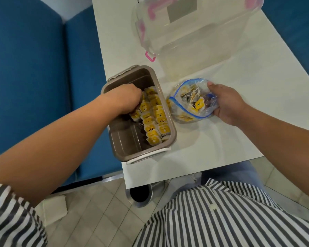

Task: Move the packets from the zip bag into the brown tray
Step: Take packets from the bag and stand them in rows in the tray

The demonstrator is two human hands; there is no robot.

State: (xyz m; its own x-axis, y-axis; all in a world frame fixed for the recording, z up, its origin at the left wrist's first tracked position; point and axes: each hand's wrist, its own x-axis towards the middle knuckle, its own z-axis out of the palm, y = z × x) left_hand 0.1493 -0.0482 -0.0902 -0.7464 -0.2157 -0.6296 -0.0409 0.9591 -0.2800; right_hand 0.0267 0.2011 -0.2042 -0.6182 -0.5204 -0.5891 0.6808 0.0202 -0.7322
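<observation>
Blue seat (34, 68): lying left of the brown tray (125, 138).
Left hand (130, 98): reaching down into the brown tray, fingers curling round a few packets (155, 120) at the tray's middle.
Brown tray: sitting open at the near left edge of the white table (221, 148).
Packets: yellow-labelled, standing packed in rows along the tray's right wall; the tray's left side is showing bare floor.
Zip bag (191, 102): lying just right of the tray, mouth gaping toward it, more packets and strings inside.
Right hand (228, 106): gripping the bag's far side, thumb on its upper edge.
Clear container (194, 32): pink-clasped, standing beyond the tray.
</observation>
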